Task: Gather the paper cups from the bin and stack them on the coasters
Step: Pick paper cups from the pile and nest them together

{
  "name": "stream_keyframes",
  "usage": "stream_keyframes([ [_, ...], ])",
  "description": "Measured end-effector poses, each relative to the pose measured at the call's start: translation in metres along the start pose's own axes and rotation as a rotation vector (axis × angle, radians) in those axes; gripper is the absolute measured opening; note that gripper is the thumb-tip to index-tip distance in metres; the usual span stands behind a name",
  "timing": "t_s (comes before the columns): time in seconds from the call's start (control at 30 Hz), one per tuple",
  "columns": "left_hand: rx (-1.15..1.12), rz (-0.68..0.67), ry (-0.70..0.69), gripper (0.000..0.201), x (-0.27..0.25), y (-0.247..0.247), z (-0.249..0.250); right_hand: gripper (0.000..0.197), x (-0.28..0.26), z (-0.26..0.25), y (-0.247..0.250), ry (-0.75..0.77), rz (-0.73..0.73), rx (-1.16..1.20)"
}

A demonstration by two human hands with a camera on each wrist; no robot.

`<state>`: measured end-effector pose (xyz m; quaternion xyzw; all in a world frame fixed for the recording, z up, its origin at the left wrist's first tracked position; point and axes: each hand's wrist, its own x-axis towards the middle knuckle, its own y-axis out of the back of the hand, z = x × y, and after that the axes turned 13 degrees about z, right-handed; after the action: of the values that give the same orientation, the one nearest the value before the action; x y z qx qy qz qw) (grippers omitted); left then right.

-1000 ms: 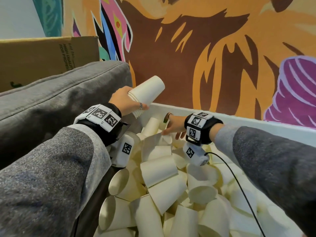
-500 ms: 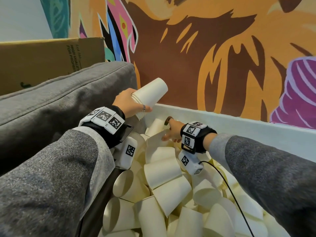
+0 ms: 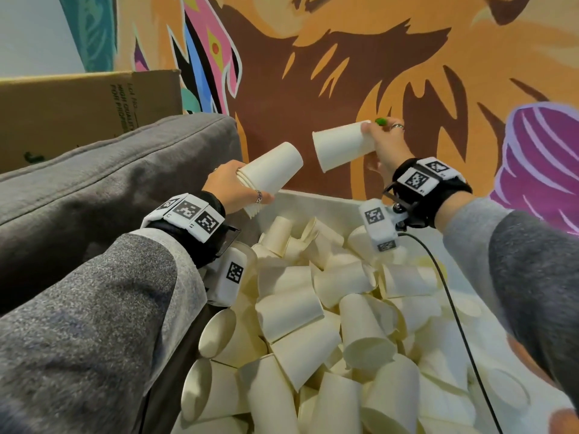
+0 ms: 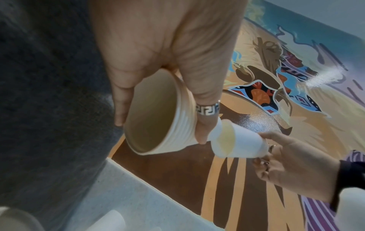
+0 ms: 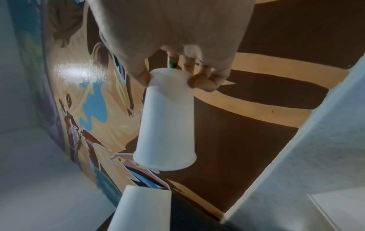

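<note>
The right hand (image 3: 383, 142) pinched a single cup (image 3: 343, 145) by its base, mouth aimed down-left at the closed end of the stack (image 3: 269, 172) gripped by the left hand (image 3: 230, 186), just apart.

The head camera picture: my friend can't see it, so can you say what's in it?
Two hands hold paper cups above a white bin heaped with loose paper cups. The left hand grips a nested stack of cups; the right hand pinches a single cup by its base, open end facing the stack. A colourful mural fills the wall behind.
</note>
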<state>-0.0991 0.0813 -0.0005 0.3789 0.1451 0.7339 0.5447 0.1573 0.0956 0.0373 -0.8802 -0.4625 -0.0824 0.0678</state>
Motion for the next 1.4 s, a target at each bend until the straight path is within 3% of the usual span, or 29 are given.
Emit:
stream_keyframes([
  [0.37,-0.055,-0.111,-0.101,0.065,-0.014,-0.012,0.038,0.023,-0.033,-0.003,-0.009,-0.004,-0.357,-0.137],
  [0.6,-0.108,-0.124,-0.111,0.064,-0.018,-0.016,0.046,0.045,-0.028,-0.010,0.015,-0.062,-0.379,-0.137],
  [0.73,-0.085,-0.120,-0.102,0.058,-0.018,-0.020,0.046,0.038,-0.011,0.004,0.040,0.047,-0.324,-0.532],
  [0.83,-0.087,-0.113,-0.073,0.054,-0.018,-0.027,0.046,0.028,0.000,0.029,0.058,0.068,-0.429,-0.903],
  [1.0,-0.063,-0.131,-0.034,0.059,-0.018,-0.036,0.045,0.051,-0.003,0.069,0.075,0.067,-0.631,-1.350],
  [1.23,-0.043,-0.136,-0.033,0.060,-0.021,-0.046,0.050,0.085,-0.013,0.099,0.082,0.032,-0.778,-1.596],
  [1.4,-0.032,-0.141,-0.020,0.059,-0.023,-0.049,0.049,0.125,-0.005,0.128,0.086,0.122,-0.805,-1.752],
])
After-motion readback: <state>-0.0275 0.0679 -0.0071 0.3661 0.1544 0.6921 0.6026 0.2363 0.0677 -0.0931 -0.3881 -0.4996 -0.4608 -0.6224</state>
